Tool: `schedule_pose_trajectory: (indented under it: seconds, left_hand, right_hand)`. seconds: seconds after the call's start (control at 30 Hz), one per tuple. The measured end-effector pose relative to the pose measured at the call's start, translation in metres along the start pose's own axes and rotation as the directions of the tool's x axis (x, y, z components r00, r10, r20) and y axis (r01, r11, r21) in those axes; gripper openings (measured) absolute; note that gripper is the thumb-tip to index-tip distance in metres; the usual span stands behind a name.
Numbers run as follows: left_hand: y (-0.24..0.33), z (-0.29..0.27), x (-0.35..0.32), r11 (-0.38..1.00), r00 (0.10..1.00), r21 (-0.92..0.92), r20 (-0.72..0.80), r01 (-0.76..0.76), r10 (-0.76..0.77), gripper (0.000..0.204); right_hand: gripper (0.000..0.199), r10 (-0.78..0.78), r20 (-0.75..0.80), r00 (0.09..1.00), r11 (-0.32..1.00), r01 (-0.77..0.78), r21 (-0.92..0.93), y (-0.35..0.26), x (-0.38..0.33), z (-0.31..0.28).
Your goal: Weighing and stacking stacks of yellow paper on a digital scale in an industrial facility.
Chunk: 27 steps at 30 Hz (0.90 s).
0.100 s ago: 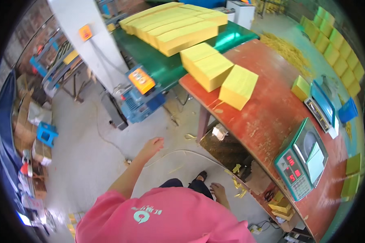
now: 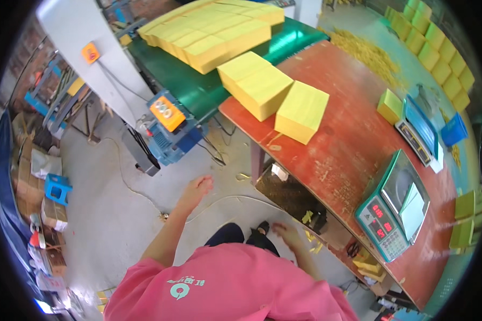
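Note:
My left hand [image 2: 198, 191] hangs over the grey floor, empty, with its fingers loosely stretched. My right hand [image 2: 288, 234], somewhat blurred, is low beside the red-brown table [image 2: 332, 155]; its fingers are apart and nothing shows in them. Neither hand touches anything. On the table's near-left end lie yellow paper blocks: a joined pair [image 2: 256, 85] reaching toward the green conveyor belt [image 2: 198, 88], and a single block [image 2: 303, 112] to its right. A long row of yellow blocks [image 2: 214, 29] rests on the belt.
A green-framed digital scale [image 2: 393, 206] and a blue-topped scale [image 2: 420, 128] stand on the table, with another yellow block [image 2: 390, 106] nearby. An orange button box [image 2: 167, 112] sits above a blue motor [image 2: 168, 144]. A cable [image 2: 227, 198] crosses the floor. A blue stool [image 2: 57, 188] stands left.
The view has turned slightly, so the table, belt and blocks sit a little farther left and higher. My right hand has risen away from my body; my left hand stays much the same.

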<state>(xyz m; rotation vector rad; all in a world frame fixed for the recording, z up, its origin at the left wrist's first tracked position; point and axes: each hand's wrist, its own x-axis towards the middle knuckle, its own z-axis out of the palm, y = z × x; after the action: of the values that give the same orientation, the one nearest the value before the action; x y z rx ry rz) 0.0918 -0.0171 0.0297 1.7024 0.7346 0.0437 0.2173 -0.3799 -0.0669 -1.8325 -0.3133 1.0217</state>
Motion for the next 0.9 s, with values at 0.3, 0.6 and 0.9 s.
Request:
schedule_pose_trajectory:
  seconds: [0.3,0.6,0.9]
  left_hand:
    - [0.196,0.066,0.092,0.852,0.852,-0.106,0.058,-0.513,0.52,0.049]
    - [0.222,0.151,0.212,0.959,0.894,-0.144,0.352,-0.242,0.278,0.041]
    - [0.222,0.153,0.144,1.0,0.532,0.001,0.847,-0.007,0.003,0.063]
  right_hand:
    - [0.031,-0.491,-0.643,0.588,0.768,0.641,0.0,-0.256,0.093,-0.147]
    - [0.041,-0.402,-0.753,0.521,0.76,0.649,0.043,-0.199,0.207,-0.151]
    - [0.029,0.059,-0.922,0.383,0.907,0.365,0.209,-0.12,-0.006,-0.033]
